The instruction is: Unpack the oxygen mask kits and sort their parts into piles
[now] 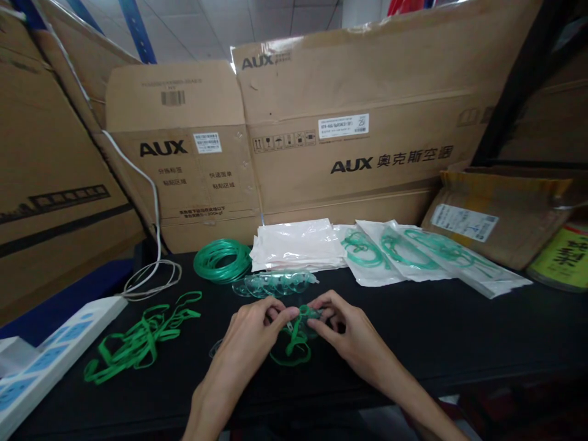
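My left hand (pixel 264 324) is closed in a pinch on a green elastic strap (pixel 296 346), whose loop hangs down to the black table. Opposite it, my right hand (pixel 337 318) has its fingers closed on a clear greenish plastic mask (pixel 315 329), largely covered by the fingers. The strap meets the mask between my fingertips; whether it is threaded through I cannot tell. Just beyond my hands lies a row of nested clear masks (pixel 275 285). More green elastic straps (pixel 138 343) lie in a loose heap to the left.
Behind the masks are a coil of green tubing (pixel 222 260) and a stack of white pouches (pixel 296 245). Pouches with green tubing (pixel 404 251) lie to their right. A white power strip (pixel 59 355) runs along the left. Cardboard (pixel 367 92) walls the back; a carton (pixel 487 214) stands right.
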